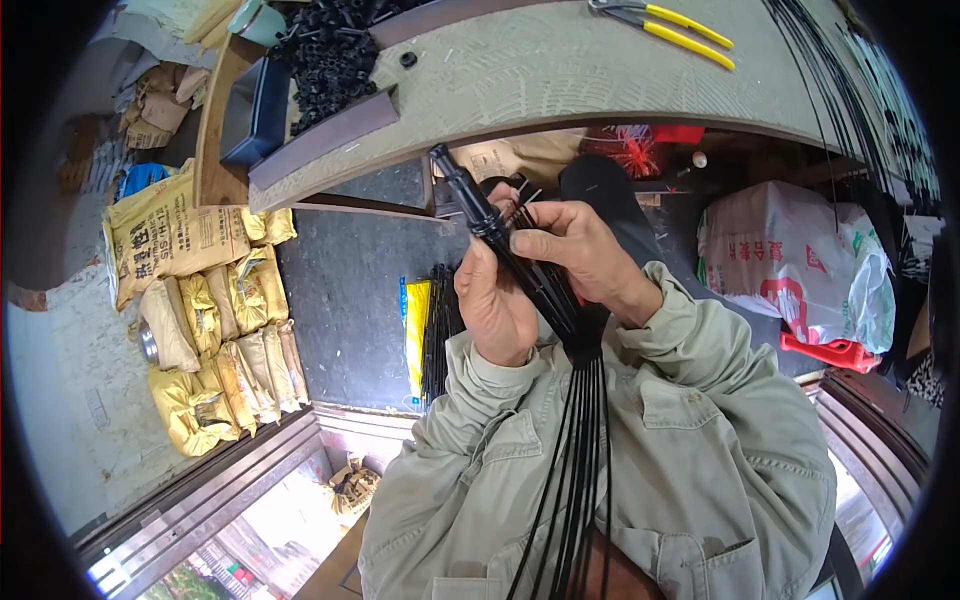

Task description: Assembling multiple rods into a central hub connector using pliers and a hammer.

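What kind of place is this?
It looks like a small workshop. There's a workbench with yellow-handled pliers on it, plus a big heap of small black parts.

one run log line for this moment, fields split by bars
left hand: holding black tube | right hand: at thin black rods | bench: yellow-handled pliers, small black parts

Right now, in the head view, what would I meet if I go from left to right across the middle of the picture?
Stacked sacks → flat yellow piece → left grip → right grip → white plastic bag.
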A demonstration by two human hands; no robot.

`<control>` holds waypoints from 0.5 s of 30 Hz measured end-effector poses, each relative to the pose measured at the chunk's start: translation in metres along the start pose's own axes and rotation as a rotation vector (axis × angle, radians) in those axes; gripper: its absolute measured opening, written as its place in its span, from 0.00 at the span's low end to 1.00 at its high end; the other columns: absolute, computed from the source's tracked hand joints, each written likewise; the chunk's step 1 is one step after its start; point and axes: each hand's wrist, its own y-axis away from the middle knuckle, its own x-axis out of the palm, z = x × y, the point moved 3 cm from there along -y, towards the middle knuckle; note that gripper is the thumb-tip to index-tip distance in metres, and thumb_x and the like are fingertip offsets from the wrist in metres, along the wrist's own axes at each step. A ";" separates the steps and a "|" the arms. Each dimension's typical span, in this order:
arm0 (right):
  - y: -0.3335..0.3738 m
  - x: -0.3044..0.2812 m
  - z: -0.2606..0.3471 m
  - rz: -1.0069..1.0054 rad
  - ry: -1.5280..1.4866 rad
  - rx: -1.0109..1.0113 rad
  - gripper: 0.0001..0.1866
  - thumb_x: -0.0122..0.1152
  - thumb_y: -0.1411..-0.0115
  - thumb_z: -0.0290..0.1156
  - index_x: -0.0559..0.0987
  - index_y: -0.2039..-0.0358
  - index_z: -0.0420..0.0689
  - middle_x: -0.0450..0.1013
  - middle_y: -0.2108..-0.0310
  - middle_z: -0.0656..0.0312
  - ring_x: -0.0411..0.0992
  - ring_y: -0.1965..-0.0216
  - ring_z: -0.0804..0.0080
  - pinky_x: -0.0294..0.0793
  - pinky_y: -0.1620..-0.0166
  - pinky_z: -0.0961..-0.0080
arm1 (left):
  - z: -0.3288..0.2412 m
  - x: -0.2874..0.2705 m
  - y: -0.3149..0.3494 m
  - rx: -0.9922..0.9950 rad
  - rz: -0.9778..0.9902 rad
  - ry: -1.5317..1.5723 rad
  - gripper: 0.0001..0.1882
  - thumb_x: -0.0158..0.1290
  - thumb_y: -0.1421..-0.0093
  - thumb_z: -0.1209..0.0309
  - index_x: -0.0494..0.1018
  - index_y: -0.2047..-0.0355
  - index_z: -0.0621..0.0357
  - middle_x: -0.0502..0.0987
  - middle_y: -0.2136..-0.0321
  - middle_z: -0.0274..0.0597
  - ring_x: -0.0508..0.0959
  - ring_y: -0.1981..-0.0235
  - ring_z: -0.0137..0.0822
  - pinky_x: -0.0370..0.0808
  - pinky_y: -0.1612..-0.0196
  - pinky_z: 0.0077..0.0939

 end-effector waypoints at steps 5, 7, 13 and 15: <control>0.009 0.009 0.018 -0.001 0.030 -0.083 0.12 0.57 0.48 0.30 0.74 0.67 0.34 0.73 0.72 0.61 0.71 0.72 0.77 0.71 0.67 0.82 | -0.022 0.000 -0.006 -0.205 0.151 -0.324 0.29 0.39 0.38 0.54 0.58 0.45 0.67 0.61 0.45 0.38 0.64 0.66 0.24 0.60 0.63 0.13; 0.008 0.017 0.031 -0.052 0.047 -0.196 0.11 0.57 0.48 0.30 0.73 0.68 0.34 0.73 0.72 0.60 0.71 0.72 0.77 0.72 0.67 0.80 | -0.022 -0.003 -0.009 -0.096 0.296 -0.269 0.29 0.39 0.39 0.58 0.55 0.44 0.68 0.59 0.43 0.46 0.62 0.48 0.32 0.58 0.50 0.21; 0.000 0.025 0.041 -0.069 0.343 -0.708 0.05 0.57 0.49 0.20 0.69 0.74 0.38 0.69 0.62 0.56 0.68 0.61 0.74 0.66 0.57 0.79 | -0.028 0.032 0.000 0.370 0.178 -0.550 0.33 0.51 0.45 0.72 0.50 0.42 0.67 0.63 0.50 0.44 0.63 0.48 0.34 0.58 0.45 0.27; -0.001 0.032 0.037 -0.117 0.501 -0.797 0.07 0.58 0.49 0.17 0.68 0.74 0.38 0.69 0.66 0.61 0.66 0.63 0.79 0.65 0.59 0.84 | -0.036 0.040 -0.010 0.343 0.033 -0.410 0.24 0.50 0.46 0.80 0.60 0.49 0.67 0.70 0.57 0.44 0.70 0.57 0.30 0.66 0.52 0.22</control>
